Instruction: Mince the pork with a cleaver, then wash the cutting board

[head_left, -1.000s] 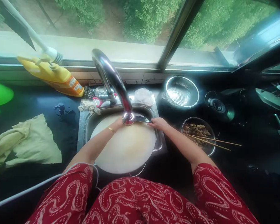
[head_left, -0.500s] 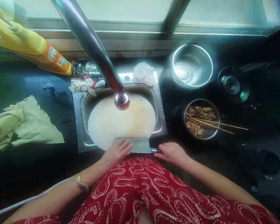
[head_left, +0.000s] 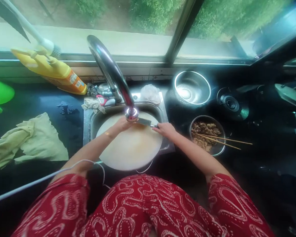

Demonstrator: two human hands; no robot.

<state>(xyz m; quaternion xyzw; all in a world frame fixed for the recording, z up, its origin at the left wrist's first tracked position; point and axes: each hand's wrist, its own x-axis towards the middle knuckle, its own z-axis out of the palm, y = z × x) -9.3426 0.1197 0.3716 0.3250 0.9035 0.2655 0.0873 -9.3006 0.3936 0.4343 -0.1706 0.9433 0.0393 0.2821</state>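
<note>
Back under the tap (head_left: 131,114) from the near rim, the cleaver (head_left: 145,122) is lying flat over the round chopping board (head_left: 132,148) in the sink (head_left: 87,125), so water would hit the blade. I'm gripping its handle in my right hand (head_left: 164,129), while my left hand (head_left: 123,124) is pressing the blade, steadying it beside the bowl of food (head_left: 207,136).

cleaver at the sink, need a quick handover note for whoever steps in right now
Right hand: grip shut on the handle of the steel cleaver.
Left hand: on the blade, under the spout of the curved chrome tap.
Round pale cutting board lies across the steel sink; metal bowl of cooked meat with wooden chopsticks sits to the right.
Done: cleaver brought under the spout.
Left: whether water runs cannot be told; board looks unwashed, with a faint stain.
</note>
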